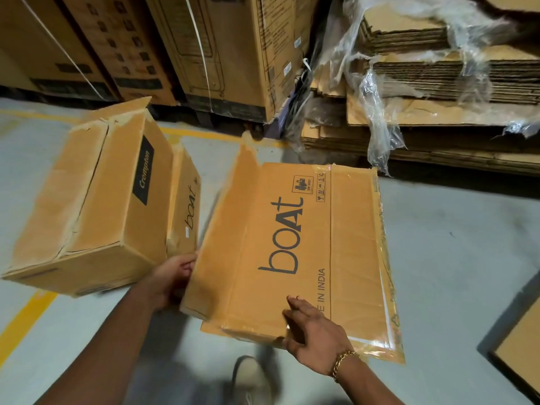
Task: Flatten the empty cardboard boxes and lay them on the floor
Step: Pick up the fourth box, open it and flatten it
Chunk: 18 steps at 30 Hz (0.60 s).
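Observation:
I hold a flattened brown cardboard box printed "boAt" [306, 244] above the grey floor, tilted, in the middle of the view. My left hand [172, 279] grips its left edge with the fingers curled around it. My right hand [309, 325] clasps its near bottom corner, fingers spread on top. To the left stands a big unflattened "Crompton" box [96, 200], with a smaller "boat" box [187, 206] tucked against its right side.
Tall strapped cartons [222, 51] line the back. Stacks of flat cardboard under torn plastic wrap [438, 92] fill the back right. Another flat sheet [523, 346] lies on the floor at right. Yellow floor lines [26, 317] run at left. My shoe [251, 378] is below.

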Motion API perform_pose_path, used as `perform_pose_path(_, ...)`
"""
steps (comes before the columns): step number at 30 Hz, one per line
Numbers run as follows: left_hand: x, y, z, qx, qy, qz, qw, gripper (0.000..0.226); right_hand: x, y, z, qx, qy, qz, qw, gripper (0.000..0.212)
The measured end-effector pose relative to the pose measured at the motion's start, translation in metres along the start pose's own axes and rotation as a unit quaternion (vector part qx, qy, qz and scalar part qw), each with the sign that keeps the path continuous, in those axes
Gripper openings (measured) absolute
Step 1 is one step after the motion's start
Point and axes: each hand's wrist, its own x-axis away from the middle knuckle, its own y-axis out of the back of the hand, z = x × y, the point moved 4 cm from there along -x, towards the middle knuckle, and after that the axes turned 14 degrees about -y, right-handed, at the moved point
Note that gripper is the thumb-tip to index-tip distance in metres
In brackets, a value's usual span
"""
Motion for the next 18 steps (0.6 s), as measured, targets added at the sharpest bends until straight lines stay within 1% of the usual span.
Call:
perform_pose_path(1, 0.011, -0.021, -0.01, -0.019, 0.005, 0.062, 0.998, 0.034, -0.001, -0.001, 0.001, -0.002, 0.001, 0.0, 1.0, 0.066)
perform_pose_path(2, 0.023, -0.043, -0.016, -0.062, 0.017, 0.108, 0.992, 0.044, -0.003, -0.001, 0.001, -0.012, 0.007, 0.0, 1.0, 0.061)
perform_pose_path(3, 0.027, -0.057, -0.014, -0.098, 0.008, 0.121, 0.988, 0.065, -0.002, 0.002, 0.001, -0.042, 0.017, 0.003, 0.999, 0.051)
perform_pose_path(4, 0.027, -0.072, -0.008, -0.126, -0.003, 0.113, 0.986, 0.087, 0.0, 0.006, -0.002, -0.084, 0.027, 0.001, 0.996, 0.039)
perform_pose_path(5, 0.031, -0.089, -0.004, -0.133, -0.003, 0.096, 0.986, 0.099, 0.003, 0.012, -0.008, -0.126, 0.028, -0.023, 0.991, 0.027)
perform_pose_path(6, 0.031, -0.103, 0.002, -0.13, -0.005, 0.087, 0.988, 0.109, 0.006, 0.02, -0.021, -0.153, 0.01, -0.078, 0.985, 0.022)
perform_pose_path(7, 0.035, -0.114, 0.003, -0.129, -0.021, 0.08, 0.988, 0.115, 0.01, 0.029, -0.038, -0.17, -0.018, -0.159, 0.972, 0.023)
perform_pose_path(8, 0.036, -0.124, 0.005, -0.141, -0.04, 0.069, 0.987, 0.117, 0.015, 0.039, -0.059, -0.17, -0.063, -0.248, 0.952, 0.028)
perform_pose_path(9, 0.035, -0.128, 0.006, -0.166, -0.059, 0.048, 0.983, 0.116, 0.021, 0.046, -0.083, -0.163, -0.133, -0.318, 0.925, 0.036)
perform_pose_path(10, 0.03, -0.128, 0.008, -0.192, -0.073, 0.032, 0.978, 0.113, 0.028, 0.051, -0.105, -0.173, -0.217, -0.346, 0.896, 0.044)
perform_pose_path(11, 0.025, -0.128, 0.01, -0.203, -0.08, 0.023, 0.976, 0.109, 0.032, 0.049, -0.128, -0.2, -0.296, -0.335, 0.872, 0.053)
perform_pose_path(12, 0.018, -0.128, 0.013, -0.211, -0.084, 0.02, 0.974, 0.106, 0.034, 0.044, -0.147, -0.249, -0.362, -0.286, 0.852, 0.062)
perform_pose_path(13, 0.014, -0.128, 0.015, -0.22, -0.09, 0.016, 0.971, 0.106, 0.033, 0.037, -0.158, -0.325, -0.396, -0.22, 0.83, 0.067)
perform_pose_path(14, 0.01, -0.128, 0.016, -0.229, -0.098, 0.015, 0.968, 0.108, 0.032, 0.03, -0.162, -0.411, -0.401, -0.161, 0.803, 0.067)
perform_pose_path(15, 0.005, -0.128, 0.019, -0.243, -0.106, 0.012, 0.964, 0.113, 0.031, 0.026, -0.164, -0.484, -0.389, -0.118, 0.775, 0.059)
perform_pose_path(16, 0.001, -0.128, 0.021, -0.256, -0.113, 0.013, 0.96, 0.118, 0.033, 0.026, -0.163, -0.522, -0.373, -0.096, 0.761, 0.044)
perform_pose_path(17, -0.002, -0.127, 0.024, -0.266, -0.115, 0.013, 0.957, 0.123, 0.036, 0.029, -0.16, -0.544, -0.351, -0.097, 0.756, 0.028)
perform_pose_path(18, -0.005, -0.126, 0.027, -0.275, -0.11, 0.014, 0.955, 0.13, 0.039, 0.034, -0.157, -0.552, -0.334, -0.116, 0.755, 0.016)
